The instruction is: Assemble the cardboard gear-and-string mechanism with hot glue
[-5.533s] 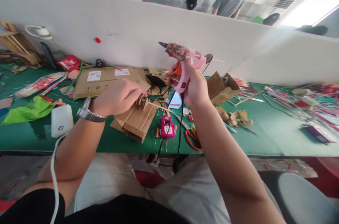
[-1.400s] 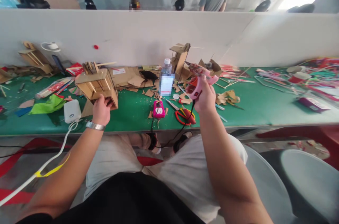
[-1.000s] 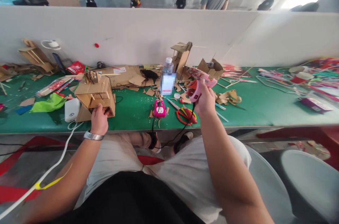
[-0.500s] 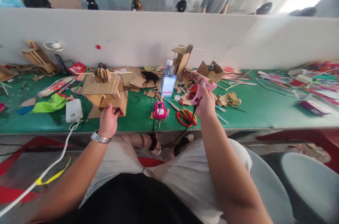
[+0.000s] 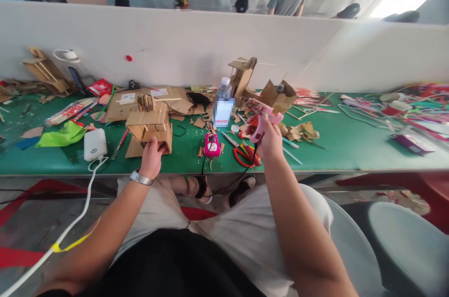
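My left hand (image 5: 151, 159) grips the lower front edge of a small cardboard model (image 5: 149, 124), thumb on its face and fingers partly hidden. The model has an open front and a stick with layered cardboard pieces on top. In my right hand (image 5: 271, 140) is a pink hot glue gun (image 5: 261, 126), its nozzle end aimed up and to the left over the table. A black cord hangs from the gun's handle. Beneath it lie scissors (image 5: 242, 154) with red and yellow handles. A magenta power adapter (image 5: 212, 146) sits between my hands.
A water bottle (image 5: 224, 93) stands mid-table beside a phone-like lit patch. Cardboard scraps, sticks and another cardboard model (image 5: 245, 75) lie behind it. At left are a white power bank (image 5: 95, 144) with a cable and green cloth (image 5: 61, 134). A white partition (image 5: 168, 44) borders the table.
My left hand has moved right with the cardboard model, which is turned and lowered toward the table. The glue gun in my right hand has shifted slightly left and down.
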A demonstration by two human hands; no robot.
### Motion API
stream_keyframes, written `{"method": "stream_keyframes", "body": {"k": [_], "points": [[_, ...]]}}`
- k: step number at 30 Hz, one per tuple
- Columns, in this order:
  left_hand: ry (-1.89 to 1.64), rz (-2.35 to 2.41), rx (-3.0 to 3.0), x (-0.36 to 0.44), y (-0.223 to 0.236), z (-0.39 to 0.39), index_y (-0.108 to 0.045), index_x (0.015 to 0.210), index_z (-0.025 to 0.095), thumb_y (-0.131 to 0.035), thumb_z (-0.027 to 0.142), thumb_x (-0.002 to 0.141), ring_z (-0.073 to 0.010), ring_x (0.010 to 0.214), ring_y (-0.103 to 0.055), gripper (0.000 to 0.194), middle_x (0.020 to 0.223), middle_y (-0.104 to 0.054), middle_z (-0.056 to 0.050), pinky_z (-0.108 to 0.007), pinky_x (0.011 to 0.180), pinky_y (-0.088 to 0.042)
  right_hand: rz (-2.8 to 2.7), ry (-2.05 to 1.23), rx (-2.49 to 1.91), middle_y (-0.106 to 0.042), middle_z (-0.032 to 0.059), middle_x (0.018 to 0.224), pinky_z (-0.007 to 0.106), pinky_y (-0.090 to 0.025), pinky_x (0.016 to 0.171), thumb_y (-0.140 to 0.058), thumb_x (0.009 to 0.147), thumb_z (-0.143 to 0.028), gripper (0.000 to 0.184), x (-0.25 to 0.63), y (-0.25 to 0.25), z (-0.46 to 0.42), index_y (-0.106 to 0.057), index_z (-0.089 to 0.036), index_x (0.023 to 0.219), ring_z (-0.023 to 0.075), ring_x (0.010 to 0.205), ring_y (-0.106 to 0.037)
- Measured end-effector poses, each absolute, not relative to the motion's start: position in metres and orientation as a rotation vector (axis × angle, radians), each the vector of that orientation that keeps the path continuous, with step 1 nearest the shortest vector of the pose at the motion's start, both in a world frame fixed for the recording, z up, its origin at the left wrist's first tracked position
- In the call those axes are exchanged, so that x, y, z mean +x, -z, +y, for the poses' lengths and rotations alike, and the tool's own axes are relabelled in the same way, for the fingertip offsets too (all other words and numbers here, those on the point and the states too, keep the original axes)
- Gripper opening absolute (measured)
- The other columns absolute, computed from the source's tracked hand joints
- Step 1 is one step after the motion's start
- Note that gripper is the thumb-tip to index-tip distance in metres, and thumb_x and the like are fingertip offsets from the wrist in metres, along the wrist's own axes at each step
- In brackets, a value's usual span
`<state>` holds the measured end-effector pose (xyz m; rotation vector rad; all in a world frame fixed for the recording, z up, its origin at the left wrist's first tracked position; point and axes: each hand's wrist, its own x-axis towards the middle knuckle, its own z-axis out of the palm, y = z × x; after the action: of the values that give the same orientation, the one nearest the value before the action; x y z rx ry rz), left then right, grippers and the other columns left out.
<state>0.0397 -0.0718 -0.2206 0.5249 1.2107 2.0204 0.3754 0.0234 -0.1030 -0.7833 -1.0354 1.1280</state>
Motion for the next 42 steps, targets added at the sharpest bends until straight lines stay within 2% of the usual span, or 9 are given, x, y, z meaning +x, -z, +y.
{"method": "stream_keyframes", "body": {"k": [7,9,11,17,21,25,30,37,42], "points": [[-2.016,1.267,0.696,0.028,0.229,-0.066,-0.069,0.104,0.026,-0.077,0.064,0.092,-0.0236,0.106,-0.074,0.041,0.107,-0.076,-0.009,-0.040,0.097,-0.063,-1.041,-1.212,-0.803,-0.074,0.0001,0.079,0.025,-0.046,0.046,-0.087,0.075,-0.069,0.051,0.383,0.114,0.015,-0.075,-0.021,0.088,0.0097,0.051,-0.058],[-1.988,1.298,0.813,0.030,0.234,-0.077,-0.070,0.107,0.024,-0.077,0.067,0.090,-0.0246,0.110,-0.074,0.046,0.112,-0.076,-0.011,-0.039,0.098,-0.063,-1.066,-1.235,-0.836,-0.074,0.0001,0.080,0.025,-0.048,0.047,-0.087,0.074,-0.071,0.054,0.385,0.119,0.015,-0.074,-0.021,0.088,0.0093,0.052,-0.058],[-1.936,1.341,0.950,0.034,0.238,-0.086,-0.071,0.120,0.024,-0.079,0.066,0.089,-0.0261,0.117,-0.073,0.052,0.124,-0.075,-0.014,-0.038,0.102,-0.062,-1.092,-1.241,-0.875,-0.073,-0.0005,0.080,0.024,-0.048,0.048,-0.087,0.074,-0.072,0.056,0.385,0.125,0.014,-0.073,-0.021,0.090,0.0086,0.052,-0.057],[-1.701,1.444,1.337,0.047,0.244,-0.091,-0.058,0.150,0.023,-0.068,0.062,0.100,-0.0328,0.139,-0.065,0.065,0.153,-0.065,-0.019,-0.054,0.115,-0.056,-1.144,-1.247,-0.943,-0.073,0.0000,0.081,0.023,-0.046,0.048,-0.094,0.067,-0.069,0.058,0.383,0.132,0.009,-0.072,-0.021,0.091,0.0084,0.054,-0.057],[-1.597,1.557,1.499,0.052,0.244,-0.092,-0.046,0.160,0.022,-0.062,0.058,0.104,-0.0334,0.133,-0.070,0.069,0.156,-0.062,-0.023,-0.058,0.111,-0.059,-1.156,-1.246,-0.974,-0.074,0.0011,0.081,0.025,-0.046,0.049,-0.092,0.070,-0.067,0.054,0.382,0.134,0.005,-0.071,-0.022,0.089,0.0096,0.053,-0.056],[-1.575,1.703,1.611,0.055,0.241,-0.096,-0.049,0.156,0.018,-0.060,0.052,0.106,-0.0315,0.124,-0.073,0.062,0.145,-0.068,-0.023,-0.057,0.107,-0.060,-1.151,-1.237,-1.005,-0.073,0.0016,0.077,0.026,-0.043,0.047,-0.094,0.067,-0.062,0.052,0.382,0.140,0.005,-0.072,-0.021,0.090,0.0109,0.053,-0.056],[-1.580,1.813,1.744,0.057,0.235,-0.099,-0.053,0.146,0.018,-0.056,0.044,0.107,-0.0278,0.113,-0.072,0.047,0.136,-0.070,-0.020,-0.048,0.096,-0.063,-1.147,-1.232,-1.023,-0.073,0.0025,0.080,0.026,-0.043,0.048,-0.095,0.065,-0.058,0.053,0.388,0.138,0.001,-0.071,-0.020,0.093,0.0104,0.053,-0.055],[-1.502,1.769,2.066,0.075,0.228,-0.119,-0.062,0.113,0.021,-0.058,0.032,0.103,-0.0269,0.100,-0.066,0.015,0.105,-0.069,-0.011,-0.045,0.091,-0.058,-1.127,-1.212,-1.040,-0.065,-0.0005,0.069,0.027,-0.043,0.050,-0.090,0.072,-0.056,0.044,0.407,0.127,-0.010,-0.067,-0.022,0.085,0.0114,0.053,-0.053],[-1.342,1.674,2.199,0.096,0.218,-0.106,-0.061,0.115,0.022,-0.055,0.027,0.104,-0.0239,0.095,-0.067,0.013,0.105,-0.068,-0.008,-0.039,0.085,-0.059,-1.093,-1.226,-1.077,-0.062,-0.0020,0.063,0.026,-0.042,0.049,-0.091,0.070,-0.054,0.042,0.413,0.130,-0.009,-0.068,-0.022,0.085,0.0116,0.052,-0.052]]}}
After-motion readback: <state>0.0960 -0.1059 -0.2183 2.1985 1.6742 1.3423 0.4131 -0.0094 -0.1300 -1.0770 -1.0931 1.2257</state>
